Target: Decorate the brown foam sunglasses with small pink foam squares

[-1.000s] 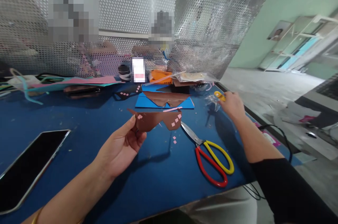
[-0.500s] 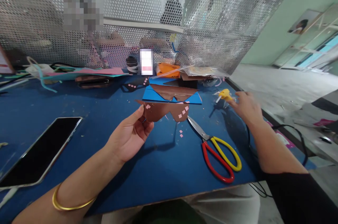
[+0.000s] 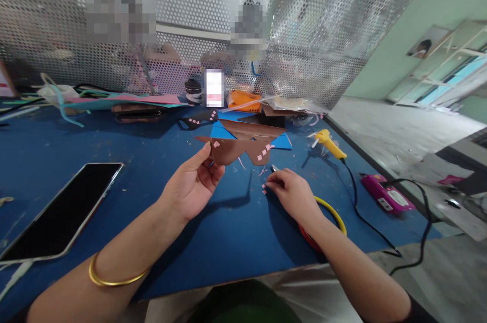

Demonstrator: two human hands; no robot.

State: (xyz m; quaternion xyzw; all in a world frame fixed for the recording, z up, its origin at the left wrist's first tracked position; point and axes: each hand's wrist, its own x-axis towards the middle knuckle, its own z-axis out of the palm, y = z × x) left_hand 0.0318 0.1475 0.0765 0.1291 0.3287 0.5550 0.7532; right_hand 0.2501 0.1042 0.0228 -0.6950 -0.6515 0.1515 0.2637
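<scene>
My left hand is closed on the left end of brown paper glasses, holding them above the table. Pink paper squares are stuck on both lenses. Over the scissors lies my right hand, its thumb and fingers pinched together; whether anything is between them I cannot make out. Right at those fingertips are small loose pink paper squares on the table. The hand hides most of the scissors, leaving the blade tip and parts of the red and yellow handles showing. A yellow glue gun rests farther right.
A phone lies at left. Behind the glasses are a blue sheet, another brown cutout and black paper glasses. A magenta power strip with black cables sits at right. A perforated metal screen stands behind.
My right hand has let go of the glue gun, now lying on the table, and moved left to the pink squares. The left hand still holds the brown glasses, slightly higher in view.
</scene>
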